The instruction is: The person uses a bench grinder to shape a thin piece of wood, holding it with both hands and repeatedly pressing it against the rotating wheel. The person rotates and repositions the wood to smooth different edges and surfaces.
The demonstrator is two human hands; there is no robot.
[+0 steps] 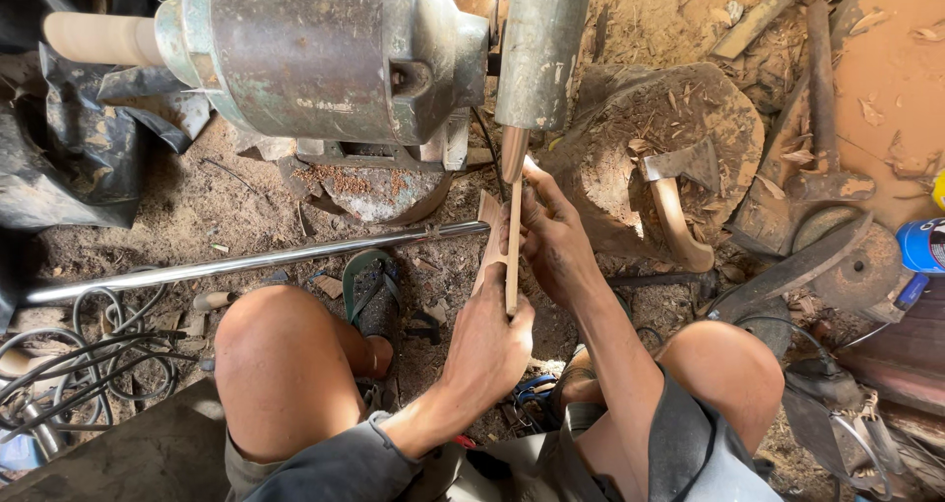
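Two hands on one thin wooden piece (502,251), held upright at frame centre. Our left hand (489,349) wraps its lower end, grip closed round it; our right hand (553,241) clamps the upper part, fingers shut against the wood. The piece's top end meets the tapered tip of a grey cylinder (539,49) at 12 o'clock. A motor housing (325,54) sits at 11 o'clock, a shiny metal rod (246,263) runs out to 9 o'clock. A hatchet (679,192) lies on a wood stump (640,128) at 2 o'clock. Sawdust covers the floor.
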